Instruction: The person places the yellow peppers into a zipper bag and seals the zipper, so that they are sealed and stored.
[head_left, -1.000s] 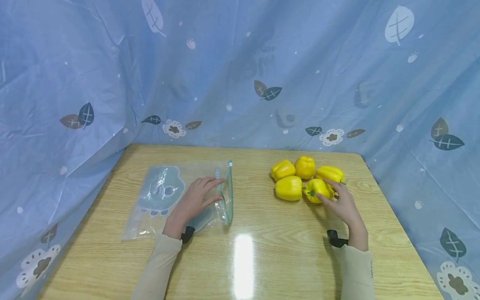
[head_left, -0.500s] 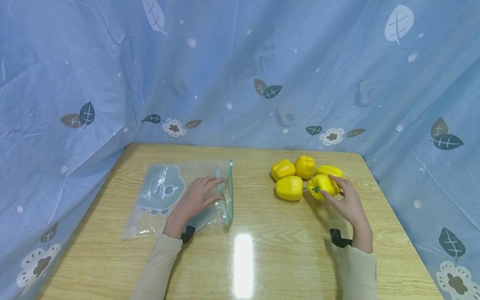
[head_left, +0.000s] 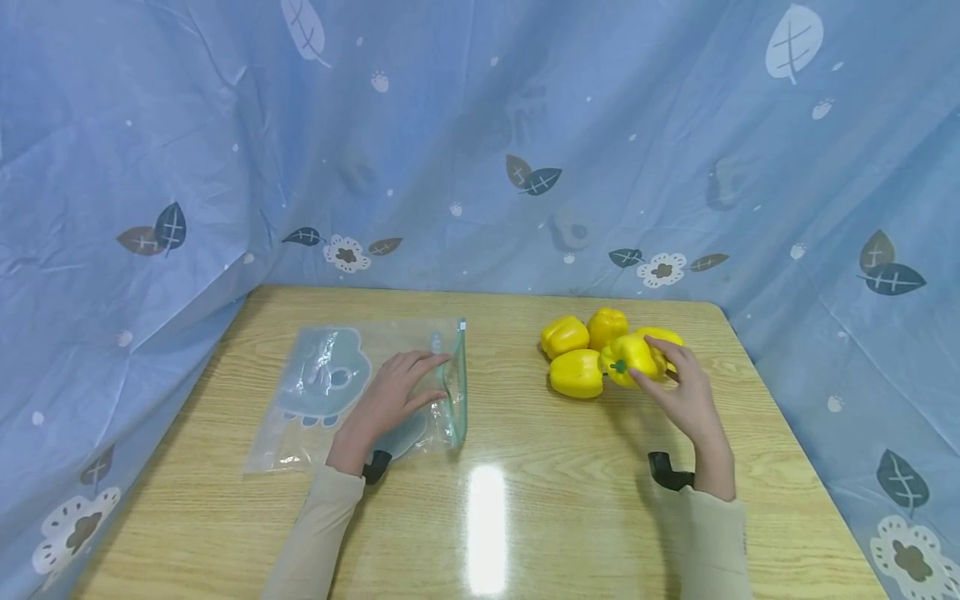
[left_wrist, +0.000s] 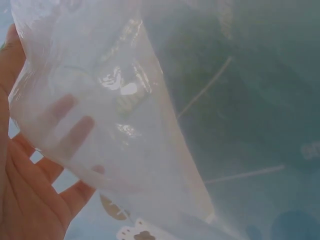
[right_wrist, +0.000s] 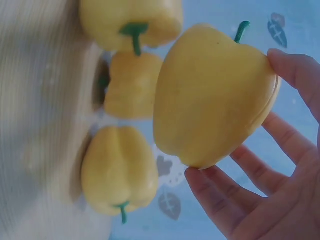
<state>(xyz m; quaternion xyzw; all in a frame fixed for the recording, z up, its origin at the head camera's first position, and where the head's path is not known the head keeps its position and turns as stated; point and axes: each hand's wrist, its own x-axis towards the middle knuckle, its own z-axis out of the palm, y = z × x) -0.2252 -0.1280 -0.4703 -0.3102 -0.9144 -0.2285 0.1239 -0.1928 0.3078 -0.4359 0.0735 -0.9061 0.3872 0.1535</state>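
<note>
A clear zip bag (head_left: pixel 276 433) with a pale blue-green printed figure lies on the left of the table, its teal zip edge (head_left: pixel 461 392) facing right. My left hand (head_left: pixel 382 408) grips the bag near that edge, thumb and fingers spread along the mouth. Fingertips show through the film (left_wrist: pixel 120 90) in the left wrist view. My right hand (head_left: pixel 693 404) holds a yellow bell pepper (head_left: pixel 622 362) by its sides, green stem toward the left. Seen from the right wrist, this pepper (right_wrist: pixel 215 95) sits between the thumb and fingers, raised off the wooden surface.
More yellow bell peppers cluster beyond and beside the held one: one at front left (head_left: pixel 576 373), one at back left (head_left: pixel 564 337), one at the back (head_left: pixel 607 326) and one at the right (head_left: pixel 663 335). A blue patterned cloth (head_left: pixel 450 150) surrounds the wooden table (head_left: pixel 570 517).
My right hand lifts the bell pepper from the group, first shifting slightly right, then back to the left and upward. The left hand and bag stay put.
</note>
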